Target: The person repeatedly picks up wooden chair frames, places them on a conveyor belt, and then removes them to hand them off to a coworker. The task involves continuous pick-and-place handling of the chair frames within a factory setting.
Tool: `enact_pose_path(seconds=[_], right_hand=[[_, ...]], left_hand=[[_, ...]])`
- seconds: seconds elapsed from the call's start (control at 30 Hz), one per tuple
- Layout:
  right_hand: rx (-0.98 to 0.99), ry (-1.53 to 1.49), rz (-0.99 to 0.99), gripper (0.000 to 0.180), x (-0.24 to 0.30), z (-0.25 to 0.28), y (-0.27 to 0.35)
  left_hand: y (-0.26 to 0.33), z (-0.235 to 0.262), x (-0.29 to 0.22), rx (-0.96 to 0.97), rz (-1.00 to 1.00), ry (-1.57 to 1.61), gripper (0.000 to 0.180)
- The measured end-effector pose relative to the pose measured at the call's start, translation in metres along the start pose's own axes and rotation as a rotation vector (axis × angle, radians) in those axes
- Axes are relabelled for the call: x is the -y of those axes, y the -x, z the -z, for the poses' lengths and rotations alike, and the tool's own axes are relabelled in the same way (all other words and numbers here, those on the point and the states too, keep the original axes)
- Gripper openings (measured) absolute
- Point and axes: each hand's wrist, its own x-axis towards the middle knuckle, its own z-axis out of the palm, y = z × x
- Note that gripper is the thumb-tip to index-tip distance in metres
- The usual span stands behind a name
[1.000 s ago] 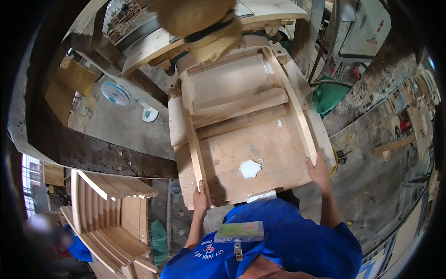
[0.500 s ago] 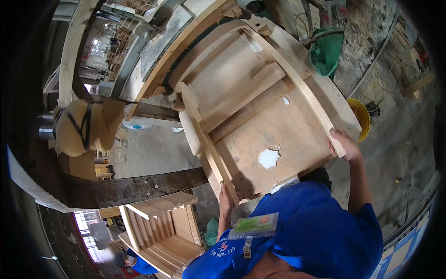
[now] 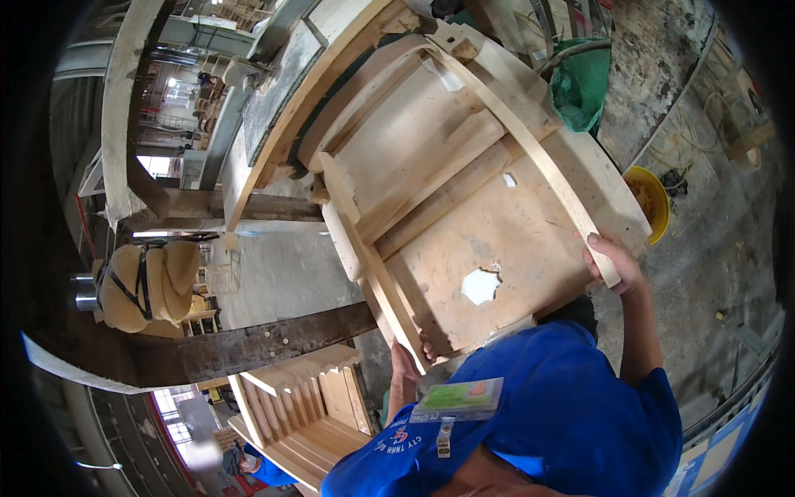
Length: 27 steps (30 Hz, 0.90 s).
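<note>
A pale wooden U-shaped frame (image 3: 540, 153), like a bent chair part, lies over a plywood board (image 3: 431, 277). Its curved end is at the far side and its two arms reach toward me. My left hand (image 3: 406, 360) is closed around the near end of the left arm. Around the near end of the right arm, my right hand (image 3: 614, 258) is wrapped with the thumb on top. Between the arms a wooden crosspiece (image 3: 439, 170) runs slantwise. The board has a jagged white patch (image 3: 480, 286) near me.
Tan rounded pieces (image 3: 153, 282) bound with black straps hang at the left above a dark metal beam (image 3: 273, 340). Stacked wooden parts (image 3: 310, 414) and another person (image 3: 269, 470) are lower left. A green bag (image 3: 580, 87) and yellow bucket (image 3: 658, 203) stand at the right.
Both hands keep their hold on the frame, which has hardly moved against the board. The view has shifted slightly. The strapped tan pieces at the left now appear lower and turned.
</note>
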Motion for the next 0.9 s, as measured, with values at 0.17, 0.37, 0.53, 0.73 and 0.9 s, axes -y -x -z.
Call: enact_pose_path(seconds=[0.17,0.37,0.53,0.73,0.9], right_hand=[[-0.113,0.030,-0.027,0.048,0.003,-0.008,0.002],[-0.138,0.048,-0.011,0.044,0.005,-0.014,0.005],[-0.164,0.049,-0.059,0.039,0.011,-0.017,0.009],[-0.127,0.082,-0.035,0.038,0.005,-0.011,0.005],[-0.126,0.095,-0.015,0.042,0.006,-0.012,0.006]], left_hand=[[-0.003,-0.002,-0.001,-0.091,0.005,-0.096,0.067],[0.001,0.002,-0.001,-0.166,0.013,-0.159,0.065],[0.002,0.007,-0.001,-0.187,-0.011,-0.175,0.064],[-0.003,0.009,-0.002,-0.139,0.017,-0.167,0.064],[-0.006,0.008,0.001,-0.141,0.040,-0.105,0.067]])
